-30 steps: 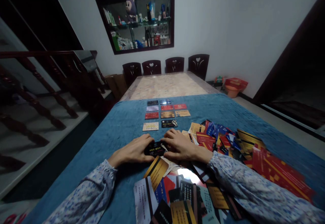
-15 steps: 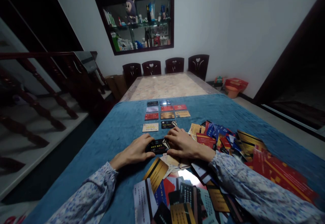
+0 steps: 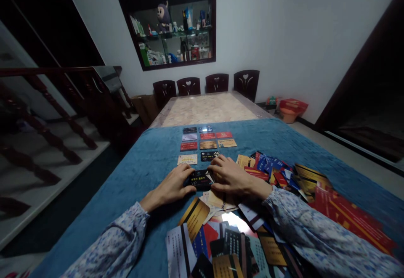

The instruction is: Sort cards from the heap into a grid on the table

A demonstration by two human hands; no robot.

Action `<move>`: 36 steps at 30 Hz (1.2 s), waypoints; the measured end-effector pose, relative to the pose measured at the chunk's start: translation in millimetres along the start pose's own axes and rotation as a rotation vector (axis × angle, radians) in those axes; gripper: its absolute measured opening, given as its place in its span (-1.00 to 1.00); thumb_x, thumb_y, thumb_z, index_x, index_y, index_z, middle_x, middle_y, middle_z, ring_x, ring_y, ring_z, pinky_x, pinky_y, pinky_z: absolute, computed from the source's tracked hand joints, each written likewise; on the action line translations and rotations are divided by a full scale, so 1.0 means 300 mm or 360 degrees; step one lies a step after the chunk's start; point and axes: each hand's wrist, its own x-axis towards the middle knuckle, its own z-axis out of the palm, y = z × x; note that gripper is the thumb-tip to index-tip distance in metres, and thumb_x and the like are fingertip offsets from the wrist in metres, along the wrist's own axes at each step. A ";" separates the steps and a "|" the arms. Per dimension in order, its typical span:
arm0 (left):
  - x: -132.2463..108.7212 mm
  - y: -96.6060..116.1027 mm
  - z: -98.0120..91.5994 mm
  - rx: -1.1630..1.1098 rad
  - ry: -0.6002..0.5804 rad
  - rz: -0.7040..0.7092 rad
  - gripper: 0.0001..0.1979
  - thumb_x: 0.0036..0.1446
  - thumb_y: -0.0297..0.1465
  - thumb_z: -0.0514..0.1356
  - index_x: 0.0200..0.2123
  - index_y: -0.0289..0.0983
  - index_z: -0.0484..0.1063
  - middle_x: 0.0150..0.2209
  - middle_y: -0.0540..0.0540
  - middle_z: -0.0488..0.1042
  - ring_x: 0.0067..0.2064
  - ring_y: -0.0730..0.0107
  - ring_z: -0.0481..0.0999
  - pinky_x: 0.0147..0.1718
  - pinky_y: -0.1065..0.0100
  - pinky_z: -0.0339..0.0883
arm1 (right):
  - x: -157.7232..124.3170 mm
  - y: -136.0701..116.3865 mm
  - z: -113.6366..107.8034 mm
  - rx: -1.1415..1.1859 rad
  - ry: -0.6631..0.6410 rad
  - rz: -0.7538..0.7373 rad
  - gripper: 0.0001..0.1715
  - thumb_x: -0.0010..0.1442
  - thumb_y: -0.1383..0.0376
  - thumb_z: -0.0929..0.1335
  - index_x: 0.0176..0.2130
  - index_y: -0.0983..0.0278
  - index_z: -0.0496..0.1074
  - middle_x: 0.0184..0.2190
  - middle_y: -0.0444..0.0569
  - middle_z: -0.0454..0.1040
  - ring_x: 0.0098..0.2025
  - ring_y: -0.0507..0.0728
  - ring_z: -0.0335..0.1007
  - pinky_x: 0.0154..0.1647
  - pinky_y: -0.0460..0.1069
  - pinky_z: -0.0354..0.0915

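Note:
My left hand [image 3: 170,185] and my right hand [image 3: 232,176] both pinch a black card with gold lettering [image 3: 199,180] by its ends, just above the blue cloth [image 3: 148,160]. Beyond the card lies a neat grid of cards [image 3: 205,143] in rows, the nearest row holding a pale card [image 3: 187,159] and a black card [image 3: 208,156]. A loose heap of cards [image 3: 227,236] spreads under my wrists and towards me.
More scattered red, blue and gold cards [image 3: 303,185] cover the cloth to the right. A bare marble tabletop [image 3: 205,107] extends beyond the cloth, with several dark chairs [image 3: 205,84] at its far end. A wooden stair railing [image 3: 63,101] stands to the left.
Both hands have slid the black card forward, away from me and closer to the grid of cards. The pile beneath them is more exposed.

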 end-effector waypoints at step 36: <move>0.365 -0.061 0.010 0.0322 -0.0071 -0.0201 -0.54 0.05 -0.37 0.33 0.06 -0.23 0.46 0.14 -0.23 0.43 0.21 -0.11 0.26 0.16 -0.12 0.19 | 0.117 0.356 0.103 0.0161 0.0184 0.0166 -0.59 0.11 0.25 0.43 -0.04 0.35 0.51 -0.07 0.19 0.47 -0.01 0.30 0.38 0.07 0.17 0.29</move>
